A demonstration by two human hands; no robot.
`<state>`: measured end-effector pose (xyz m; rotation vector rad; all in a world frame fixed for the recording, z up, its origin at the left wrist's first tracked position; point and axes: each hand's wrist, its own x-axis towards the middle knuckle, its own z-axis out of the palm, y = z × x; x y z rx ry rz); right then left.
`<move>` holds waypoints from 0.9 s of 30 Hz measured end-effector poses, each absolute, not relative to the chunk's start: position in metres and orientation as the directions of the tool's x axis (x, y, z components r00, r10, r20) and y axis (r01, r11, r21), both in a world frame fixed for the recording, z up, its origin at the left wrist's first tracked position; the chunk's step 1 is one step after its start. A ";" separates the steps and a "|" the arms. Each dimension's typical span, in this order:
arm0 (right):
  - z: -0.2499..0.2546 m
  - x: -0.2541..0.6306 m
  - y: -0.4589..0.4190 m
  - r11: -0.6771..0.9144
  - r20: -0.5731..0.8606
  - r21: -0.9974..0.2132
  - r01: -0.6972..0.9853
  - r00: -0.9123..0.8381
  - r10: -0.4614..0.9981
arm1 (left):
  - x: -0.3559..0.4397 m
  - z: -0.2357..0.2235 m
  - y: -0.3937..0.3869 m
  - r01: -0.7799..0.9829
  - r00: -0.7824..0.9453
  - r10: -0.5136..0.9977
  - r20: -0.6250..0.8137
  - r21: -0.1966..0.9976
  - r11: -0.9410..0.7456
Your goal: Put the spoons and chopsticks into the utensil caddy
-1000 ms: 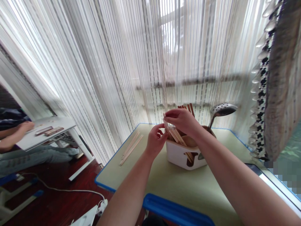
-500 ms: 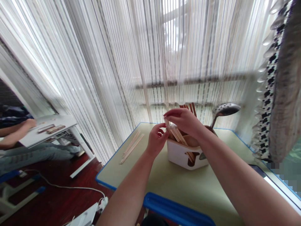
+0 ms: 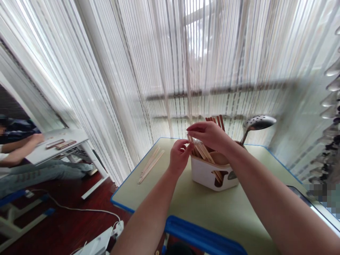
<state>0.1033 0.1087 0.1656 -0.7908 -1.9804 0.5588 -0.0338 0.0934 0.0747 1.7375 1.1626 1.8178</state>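
Note:
A white utensil holder (image 3: 205,173) stands on a pale green table (image 3: 191,205) with blue edges. It holds a bundle of light wooden chopsticks (image 3: 203,153), some darker chopsticks (image 3: 217,121) and a metal slotted ladle (image 3: 256,124). My right hand (image 3: 209,135) is over the holder, its fingers pinched on the top ends of the light chopsticks. My left hand (image 3: 179,157) is just left of the holder, fingers curled and touching the same bundle. Several loose chopsticks (image 3: 150,165) lie on the table farther left.
White string curtains hang behind the table. At the left, another person sits at a white desk (image 3: 58,145) with small flat items on it. A white cable (image 3: 77,210) runs over the dark red floor. A blue chair edge (image 3: 202,237) is near me.
The camera view has shifted slightly to the right. Both hands stay at the chopstick bundle in the holder with only small finger movement.

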 end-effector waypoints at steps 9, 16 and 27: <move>0.177 0.107 0.093 0.657 0.481 -0.640 0.399 -0.459 0.747 | -0.032 0.077 0.088 0.390 -0.215 0.687 0.694 0.706 -0.591; 0.185 0.114 0.085 0.722 0.577 -0.590 0.361 -0.437 0.690 | -0.027 0.078 0.089 0.478 -0.283 0.637 0.717 0.681 -0.555; 0.208 0.137 0.054 0.724 0.571 -0.605 0.331 -0.453 0.684 | -0.035 0.081 0.085 0.383 -0.301 0.610 0.733 0.679 -0.627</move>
